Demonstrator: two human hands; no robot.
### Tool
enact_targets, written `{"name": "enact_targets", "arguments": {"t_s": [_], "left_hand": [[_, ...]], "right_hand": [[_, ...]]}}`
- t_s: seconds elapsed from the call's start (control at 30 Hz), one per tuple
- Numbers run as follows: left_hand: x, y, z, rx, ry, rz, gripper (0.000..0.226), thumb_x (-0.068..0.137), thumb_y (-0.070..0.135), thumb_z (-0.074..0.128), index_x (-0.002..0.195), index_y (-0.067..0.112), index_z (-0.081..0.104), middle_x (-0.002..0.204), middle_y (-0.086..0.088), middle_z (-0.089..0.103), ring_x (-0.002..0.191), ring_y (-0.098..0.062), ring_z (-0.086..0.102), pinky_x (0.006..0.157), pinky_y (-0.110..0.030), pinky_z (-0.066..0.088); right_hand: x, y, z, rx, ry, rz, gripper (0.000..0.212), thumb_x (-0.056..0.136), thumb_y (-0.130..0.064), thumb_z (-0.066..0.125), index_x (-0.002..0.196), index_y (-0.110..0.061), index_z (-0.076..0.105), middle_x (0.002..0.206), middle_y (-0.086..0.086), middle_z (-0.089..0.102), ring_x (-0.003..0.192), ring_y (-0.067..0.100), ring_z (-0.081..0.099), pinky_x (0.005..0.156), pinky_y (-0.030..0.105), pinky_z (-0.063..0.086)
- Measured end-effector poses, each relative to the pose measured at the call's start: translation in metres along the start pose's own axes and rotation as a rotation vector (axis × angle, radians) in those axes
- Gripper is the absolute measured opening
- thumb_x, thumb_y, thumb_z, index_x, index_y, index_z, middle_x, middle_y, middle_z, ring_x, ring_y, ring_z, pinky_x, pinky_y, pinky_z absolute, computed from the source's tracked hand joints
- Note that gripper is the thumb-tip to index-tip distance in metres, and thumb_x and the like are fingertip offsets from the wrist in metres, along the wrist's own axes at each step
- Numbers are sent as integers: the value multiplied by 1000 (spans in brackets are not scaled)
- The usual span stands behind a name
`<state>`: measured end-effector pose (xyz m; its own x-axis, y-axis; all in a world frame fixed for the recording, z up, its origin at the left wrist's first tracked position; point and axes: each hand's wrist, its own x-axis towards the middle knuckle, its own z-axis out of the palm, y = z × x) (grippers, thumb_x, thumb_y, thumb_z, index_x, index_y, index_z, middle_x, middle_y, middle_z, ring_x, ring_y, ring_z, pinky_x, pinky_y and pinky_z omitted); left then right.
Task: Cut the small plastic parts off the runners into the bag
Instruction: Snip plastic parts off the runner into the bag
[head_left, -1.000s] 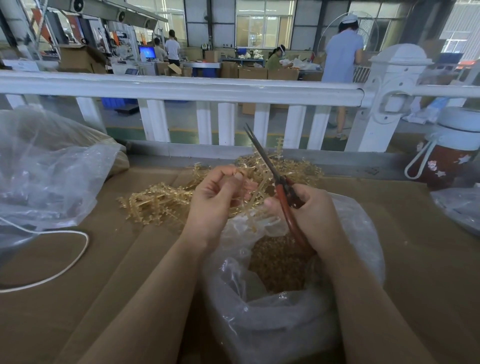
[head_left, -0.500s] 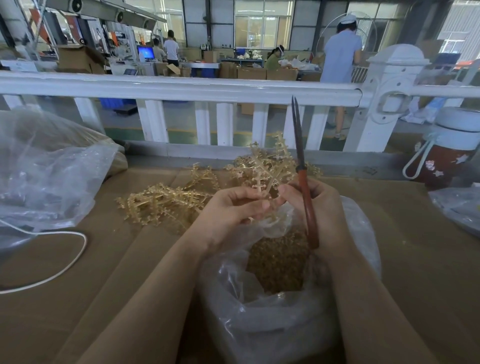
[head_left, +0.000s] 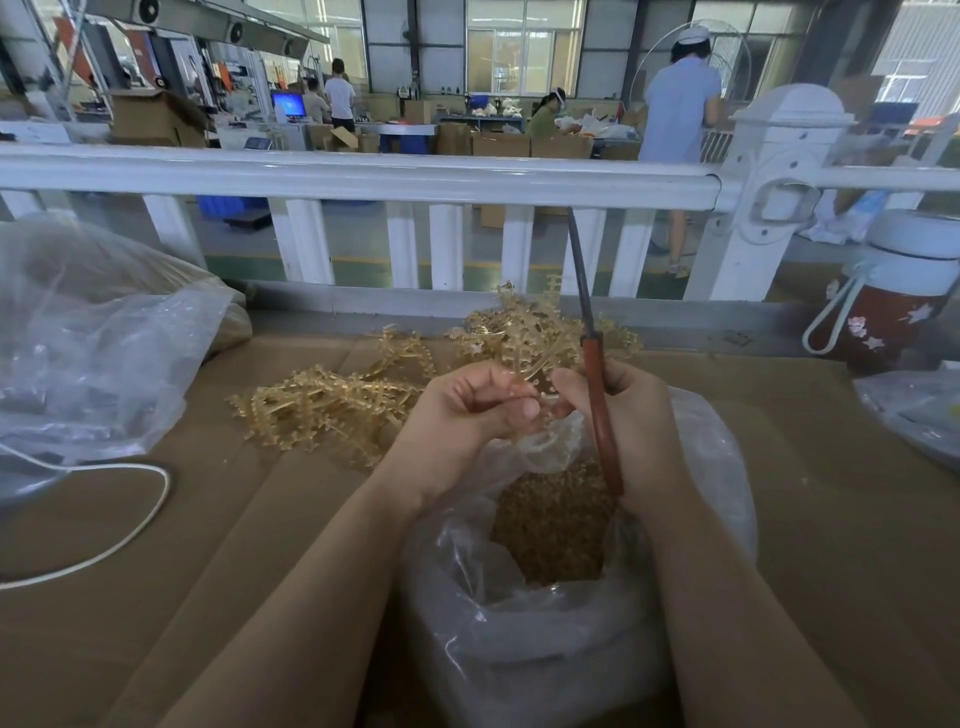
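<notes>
My left hand (head_left: 467, 410) pinches the stem of an amber plastic runner (head_left: 524, 338) that sticks up over the clear bag (head_left: 524, 639). My right hand (head_left: 634, 421) grips red-handled scissors (head_left: 600, 415), blades together and pointing straight up; its fingertips also touch the runner's stem. The bag's mouth lies open below both hands, with several small amber parts (head_left: 556, 525) inside. A heap of amber runners (head_left: 332, 405) lies on the cardboard-covered table to the left of my hands.
A crumpled clear bag (head_left: 98, 358) and a white cable (head_left: 130, 535) lie at the left. A white railing (head_left: 363, 176) runs along the table's far edge. A red and white bottle (head_left: 893, 312) stands at far right, beside another clear bag (head_left: 914, 410).
The scissors swung from leaning left to upright. My left hand lifted a runner out of the heap, and my right fingers came over to its stem.
</notes>
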<state>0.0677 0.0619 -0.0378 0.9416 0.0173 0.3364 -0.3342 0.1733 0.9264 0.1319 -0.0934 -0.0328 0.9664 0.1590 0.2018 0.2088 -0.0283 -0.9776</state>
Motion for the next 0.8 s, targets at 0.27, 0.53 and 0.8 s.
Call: {"name": "enact_targets", "arguments": {"t_s": [0.27,0.53,0.8], "left_hand": [[5,5,-5,-95,266,-36,6,79,13,71,81,12,65,80,-9,74,74,-18,72,73,-26,57],[6,7,-11,-130,359,14,12,85,-4,66,84,6,61,73,-2,69,77,-18,72,78,-26,58],[9,8,-12,-54,410,96,18,76,-7,68,93,-3,64,82,-17,66,84,-28,63,90,-42,51]], "right_hand": [[-2,0,-2,-88,-35,-114,47,68,-58,84,81,-14,71,74,5,73,73,25,71,73,41,59],[-2,9,-3,-423,-153,-212,56,56,-85,65,90,-40,64,92,-33,66,86,-10,61,69,25,47],[-2,15,-6,-662,-205,-284,61,58,-93,57,97,-46,58,85,-28,63,82,-8,57,64,18,40]]}}
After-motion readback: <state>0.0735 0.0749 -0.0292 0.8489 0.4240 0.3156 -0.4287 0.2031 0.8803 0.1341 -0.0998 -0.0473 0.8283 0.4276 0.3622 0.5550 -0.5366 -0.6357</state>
